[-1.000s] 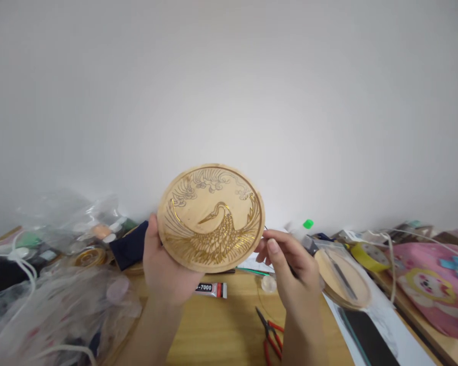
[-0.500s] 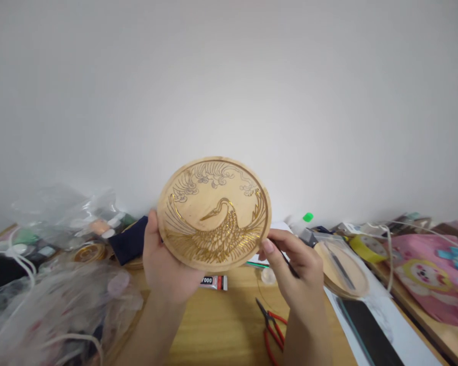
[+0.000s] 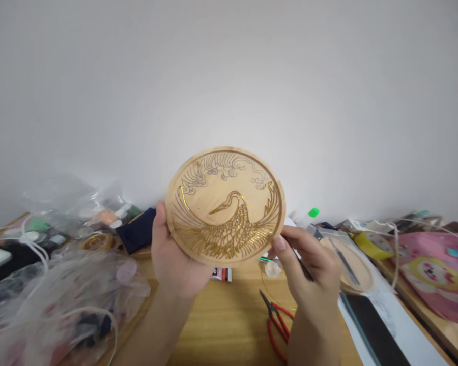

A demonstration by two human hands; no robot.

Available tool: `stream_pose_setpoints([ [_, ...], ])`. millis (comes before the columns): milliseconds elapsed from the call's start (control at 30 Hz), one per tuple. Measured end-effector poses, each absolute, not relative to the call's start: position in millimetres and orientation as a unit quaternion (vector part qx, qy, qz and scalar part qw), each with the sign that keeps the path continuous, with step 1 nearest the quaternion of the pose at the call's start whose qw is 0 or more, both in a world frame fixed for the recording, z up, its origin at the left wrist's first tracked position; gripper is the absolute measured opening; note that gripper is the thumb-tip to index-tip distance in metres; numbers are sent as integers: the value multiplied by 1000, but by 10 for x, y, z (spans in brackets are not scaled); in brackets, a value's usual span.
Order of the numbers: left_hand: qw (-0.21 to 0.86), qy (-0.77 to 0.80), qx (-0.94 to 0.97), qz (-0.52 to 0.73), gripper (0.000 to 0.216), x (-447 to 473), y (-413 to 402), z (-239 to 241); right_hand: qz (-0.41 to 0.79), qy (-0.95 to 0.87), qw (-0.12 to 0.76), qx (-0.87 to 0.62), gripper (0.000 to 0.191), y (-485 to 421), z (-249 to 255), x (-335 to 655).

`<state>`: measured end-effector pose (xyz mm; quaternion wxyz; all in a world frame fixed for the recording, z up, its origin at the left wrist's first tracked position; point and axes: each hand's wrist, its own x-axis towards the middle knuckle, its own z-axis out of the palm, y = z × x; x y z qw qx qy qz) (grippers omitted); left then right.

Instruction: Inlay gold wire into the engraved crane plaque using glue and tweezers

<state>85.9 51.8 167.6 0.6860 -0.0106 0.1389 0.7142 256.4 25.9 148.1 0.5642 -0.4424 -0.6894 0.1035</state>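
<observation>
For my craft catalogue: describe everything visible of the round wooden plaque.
The round wooden plaque is pale wood with a grooved rim, engraved with a crane, wings and clouds; the lower lines gleam gold, the clouds look dark. It is held up, facing the viewer, tilted. The left hand grips its left edge; the right hand, pinching a thin dark tool, seems to touch its lower right rim.

Disc [image 3: 225, 206]: pale wood, matt, smooth; carved lines filled with glossy gold. Thin tool [image 3: 304, 265]: dark, slightly shiny. Table [image 3: 221, 325]: smooth yellowish wood. Bags [image 3: 61, 300]: clear crinkled plastic. Pliers [image 3: 272, 311]: dark metal, red plastic grips. Tape roll [image 3: 368, 244]: glossy yellow.
</observation>
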Motion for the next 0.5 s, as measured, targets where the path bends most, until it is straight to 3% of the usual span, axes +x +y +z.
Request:
stream_pose_setpoints([
  [500,675,166,12,719,47,897,508,1641,55,-690,553,-463,10,253,1522,2542],
])
